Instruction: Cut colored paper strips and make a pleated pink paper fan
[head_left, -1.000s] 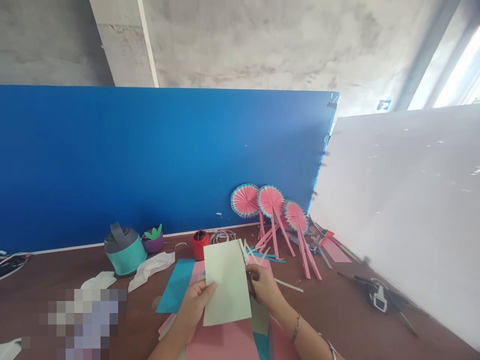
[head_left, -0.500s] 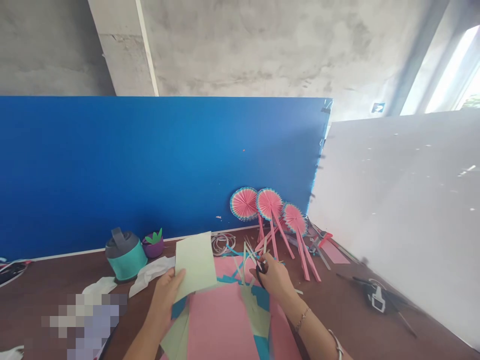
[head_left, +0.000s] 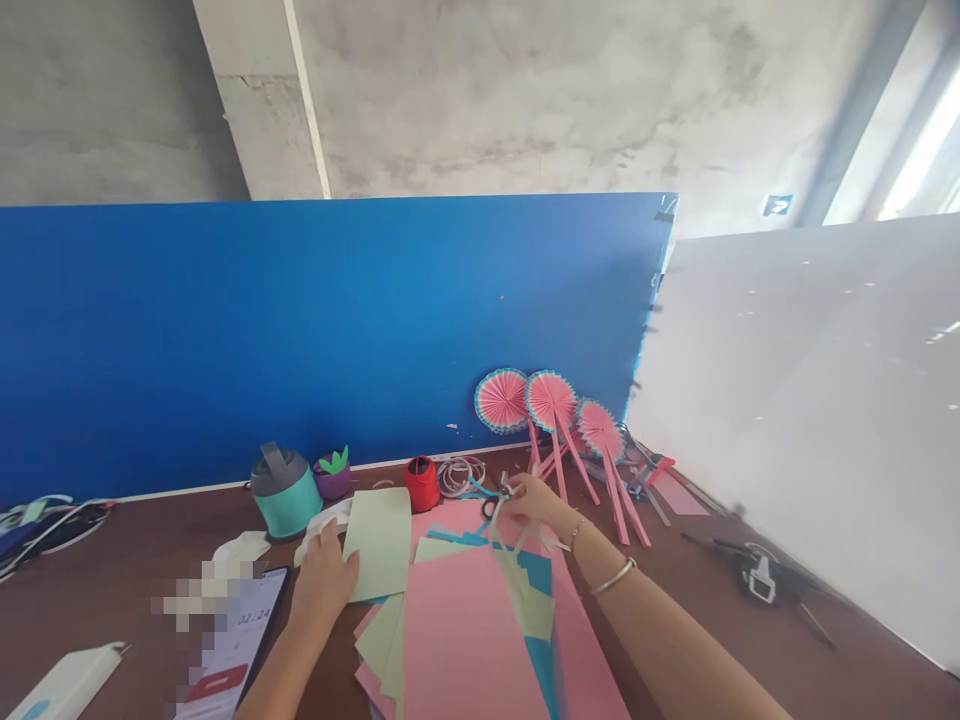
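Observation:
My left hand (head_left: pixel 324 572) is at the left edge of a pale green paper sheet (head_left: pixel 381 545), thumb against it and fingers curled. The sheet is low over the table, left of the paper pile. My right hand (head_left: pixel 536 502) is closed on thin pale green paper strips (head_left: pixel 519 538), which trail below its fingers. Scissors (head_left: pixel 490 508) with dark handles show at its fingertips; whether the fingers also grip them I cannot tell. Beneath lies a pile of pink paper (head_left: pixel 465 630), with green and blue paper (head_left: pixel 538 572) showing under it.
Behind my right hand, pink pleated paper fans (head_left: pixel 551 400) lean on the blue partition (head_left: pixel 337 320). Along the back stand a teal pot (head_left: pixel 286 505), a purple planter (head_left: pixel 332 478), a red container (head_left: pixel 422 485) and coiled cable (head_left: pixel 461 475). A phone (head_left: pixel 240 640) lies left.
The green sheet has moved down to the table with my left hand. My right hand has gone slightly up and farther back, strips now trailing from it. The red container has come into sight.

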